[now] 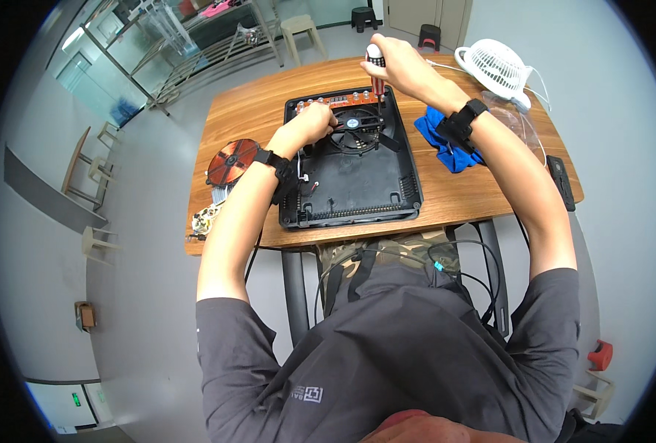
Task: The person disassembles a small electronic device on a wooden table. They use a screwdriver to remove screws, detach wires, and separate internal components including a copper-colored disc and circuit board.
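Note:
An open black plastic casing (343, 184), which looks like the bottom shell of an induction cooker, lies on the wooden table in front of me. A round black cooling fan (354, 124) sits in its far part, with an orange circuit board (343, 100) along the far edge. My right hand (398, 65) is closed round the handle of a screwdriver (377, 85), held upright with its tip down at the fan's right side. My left hand (312, 124) has its fingers closed at the fan's left edge; the fingertips are partly hidden.
A copper coil disc (232, 161) and a small component board (206, 220) lie left on the table (446, 199). To the right are a blue cloth (450, 151), a white fan (494, 70) and a black flat device (561, 183). Cables hang across my lap.

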The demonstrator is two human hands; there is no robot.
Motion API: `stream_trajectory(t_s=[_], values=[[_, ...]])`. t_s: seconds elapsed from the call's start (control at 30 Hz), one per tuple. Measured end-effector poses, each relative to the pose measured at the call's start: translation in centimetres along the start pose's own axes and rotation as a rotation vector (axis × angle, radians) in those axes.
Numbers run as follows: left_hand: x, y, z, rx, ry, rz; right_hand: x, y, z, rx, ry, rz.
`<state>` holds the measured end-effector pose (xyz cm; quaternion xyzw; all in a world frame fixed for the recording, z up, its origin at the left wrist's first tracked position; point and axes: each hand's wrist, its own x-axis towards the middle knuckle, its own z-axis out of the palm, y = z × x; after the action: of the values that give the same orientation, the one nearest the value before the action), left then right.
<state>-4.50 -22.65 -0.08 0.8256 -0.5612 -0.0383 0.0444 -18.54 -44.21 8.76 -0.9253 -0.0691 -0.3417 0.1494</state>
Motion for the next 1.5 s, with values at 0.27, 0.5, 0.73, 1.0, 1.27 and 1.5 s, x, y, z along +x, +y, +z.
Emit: stream_trajectory(t_s=[0.27,0.5,0.73,1.0,1.27,1.5], values=[[0.3,-1.0,1.3,0.040,0.058,-0.017,-1.4,0.0,-0.1,0.009,0.000,0.004],[0.4,-0.3,0.6,0.013,0.018,-0.046,-1.3,0.2,-0.3,0.012,-0.008,0.016],[0.1,0.2,0.0,0.010,0.004,-0.033,-1.4,0.4,0.1,-0.019,0.054,-0.027],[0.0,0.8,-0.6,0.030,-0.061,-0.064,-1.2,-0.4,0.0,-0.004,0.031,0.035],[-0.1,0.6,-0.5,0.037,-0.008,-0.020,-0.4,-0.4,-0.9,-0.263,-0.117,0.185],[-0.1,0.9,-0.4,0.043,-0.002,-0.024,-0.2,-1.5,-1.0,-0.276,-0.184,0.182]])
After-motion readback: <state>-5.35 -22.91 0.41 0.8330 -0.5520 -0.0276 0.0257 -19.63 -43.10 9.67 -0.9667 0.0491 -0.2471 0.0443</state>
